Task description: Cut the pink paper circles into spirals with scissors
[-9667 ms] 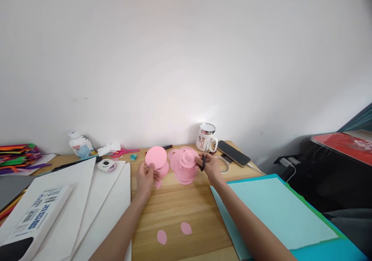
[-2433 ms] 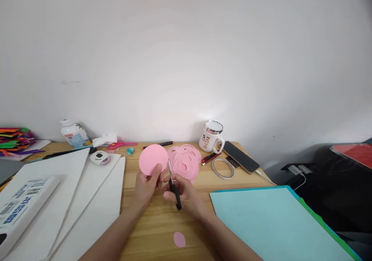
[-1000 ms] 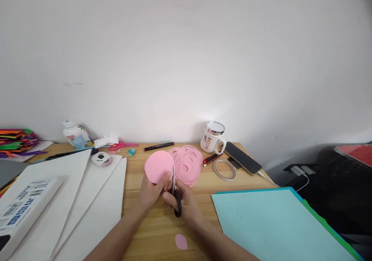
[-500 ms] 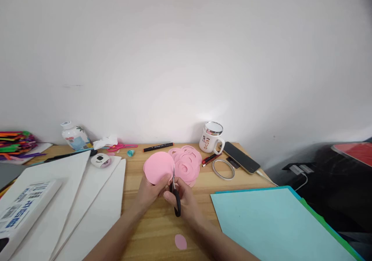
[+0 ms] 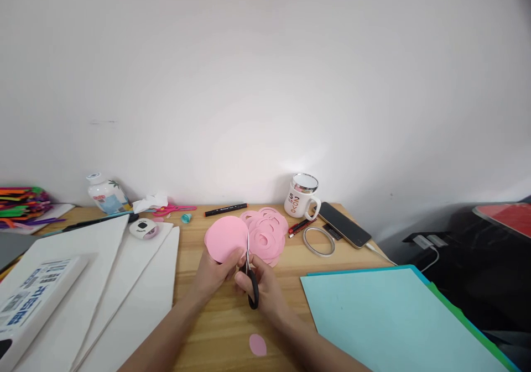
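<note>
My left hand (image 5: 218, 270) is closed on a round piece of pink paper (image 5: 226, 238), thumb on top near its lower right edge. Black-handled scissors (image 5: 252, 289) are in my right hand (image 5: 265, 288), with their blades pointing away from me along the right edge of the paper. The blades look nearly closed. Just beyond and to the right lies a heap of pink paper rings and rounds (image 5: 265, 236). A small pink leaf-shaped piece (image 5: 258, 345) rests on the wooden table (image 5: 224, 328) close to me.
White sheets (image 5: 145, 300) and a white box (image 5: 39, 300) cover the left side. Light-blue sheets (image 5: 373, 311) lie at right. Along the back stand a white bottle (image 5: 108, 195) and a mug (image 5: 299, 202), with a black marker (image 5: 226, 210), a bangle (image 5: 307, 242) and a phone (image 5: 346, 225).
Almost nothing differs. My right thumb and the scissors have shifted very slightly, while the paper and my left hand stay in place.
</note>
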`<action>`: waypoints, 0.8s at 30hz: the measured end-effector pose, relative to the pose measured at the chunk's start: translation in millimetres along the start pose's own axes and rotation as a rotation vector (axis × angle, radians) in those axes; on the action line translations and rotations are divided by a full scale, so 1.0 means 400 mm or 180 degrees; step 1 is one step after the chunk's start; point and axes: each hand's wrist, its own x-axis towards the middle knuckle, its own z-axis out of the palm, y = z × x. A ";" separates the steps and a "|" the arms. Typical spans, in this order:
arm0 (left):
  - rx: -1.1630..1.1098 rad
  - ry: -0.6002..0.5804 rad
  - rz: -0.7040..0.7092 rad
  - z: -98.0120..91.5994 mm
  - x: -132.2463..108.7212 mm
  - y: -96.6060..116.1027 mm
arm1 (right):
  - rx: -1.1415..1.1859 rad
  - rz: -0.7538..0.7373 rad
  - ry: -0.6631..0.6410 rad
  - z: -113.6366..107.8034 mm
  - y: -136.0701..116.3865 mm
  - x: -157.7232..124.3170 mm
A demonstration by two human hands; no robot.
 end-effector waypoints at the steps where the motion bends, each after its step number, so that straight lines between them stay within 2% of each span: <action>1: -0.0017 -0.0014 0.0001 0.000 0.000 -0.001 | 0.0017 0.0023 0.0007 0.000 0.001 0.000; 15: 0.0020 -0.0188 0.0042 0.005 -0.001 0.005 | -0.0005 0.0089 0.0042 0.005 -0.011 0.000; 24: -0.0041 -0.0283 0.0049 -0.009 0.007 0.006 | 0.0046 -0.0164 0.0108 0.004 -0.041 0.000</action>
